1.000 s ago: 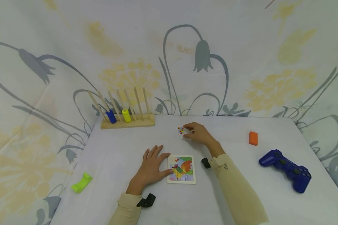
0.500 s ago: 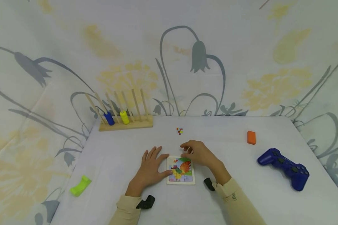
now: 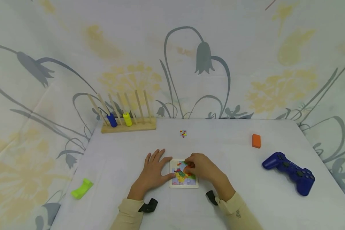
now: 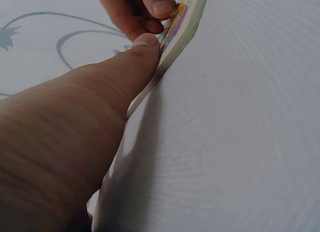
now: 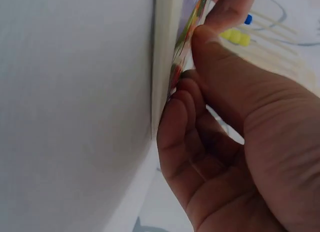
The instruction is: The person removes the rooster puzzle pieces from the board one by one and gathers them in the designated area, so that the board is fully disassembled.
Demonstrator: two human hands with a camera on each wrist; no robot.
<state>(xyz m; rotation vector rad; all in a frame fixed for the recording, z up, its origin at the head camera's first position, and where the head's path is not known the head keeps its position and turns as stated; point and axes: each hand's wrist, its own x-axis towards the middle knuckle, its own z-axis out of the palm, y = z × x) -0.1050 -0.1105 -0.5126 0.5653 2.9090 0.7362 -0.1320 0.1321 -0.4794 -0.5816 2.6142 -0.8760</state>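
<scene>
A small jigsaw puzzle (image 3: 182, 181) in a pale square frame, with a colourful printed picture, lies in the middle of the table. My left hand (image 3: 150, 175) rests beside it, fingers spread and straight, thumb on the puzzle's left edge and index fingertip at the upper left corner. The right hand (image 3: 205, 167) is over the upper right part, its fingers curled and thumb down on the picture. In the right wrist view, the thumb (image 5: 210, 47) and fingers meet the puzzle surface; whether they pinch a piece is unclear. One loose puzzle piece (image 3: 183, 134) lies behind.
A wooden peg stand (image 3: 138, 127) with blue beads (image 3: 112, 120) and yellow beads (image 3: 127, 119) stands at the back left. An orange block (image 3: 256, 141) and a blue game controller (image 3: 288, 172) lie at the right. At the left lies a lime-green curved piece (image 3: 82, 189).
My right hand has moved from the loose piece at the back toward me and onto the puzzle, leaving that piece on the table. The left hand has stayed in place.
</scene>
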